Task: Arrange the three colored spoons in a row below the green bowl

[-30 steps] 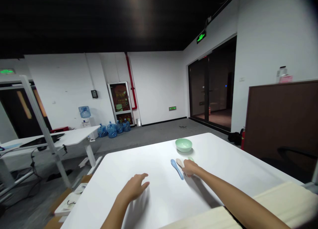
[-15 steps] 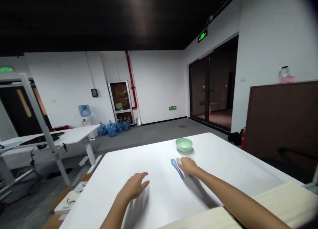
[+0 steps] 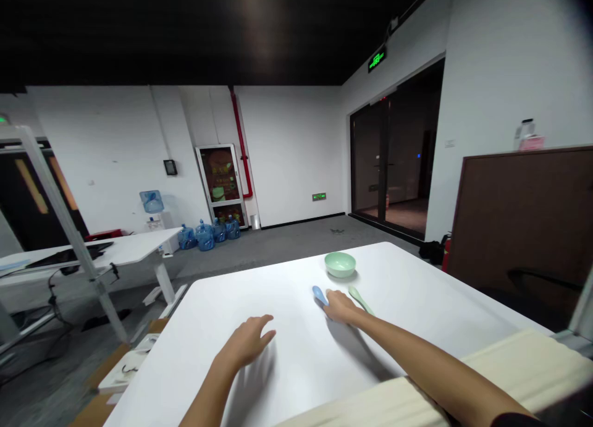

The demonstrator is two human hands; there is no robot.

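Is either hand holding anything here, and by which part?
The left hand holds nothing. The right hand lies over the handle of the blue spoon on the table; whether it grips cannot be told.

Open desk (image 3: 296,319) between left hand (image 3: 245,343) and right hand (image 3: 341,308) — blue spoon (image 3: 319,294), green spoon (image 3: 360,300) flank the right, bowl (image 3: 340,264) just beyond.

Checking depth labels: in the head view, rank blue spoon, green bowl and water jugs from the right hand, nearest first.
1. Blue spoon, at the right hand's fingers.
2. Green bowl, just beyond the hand.
3. Water jugs, across the room, left.
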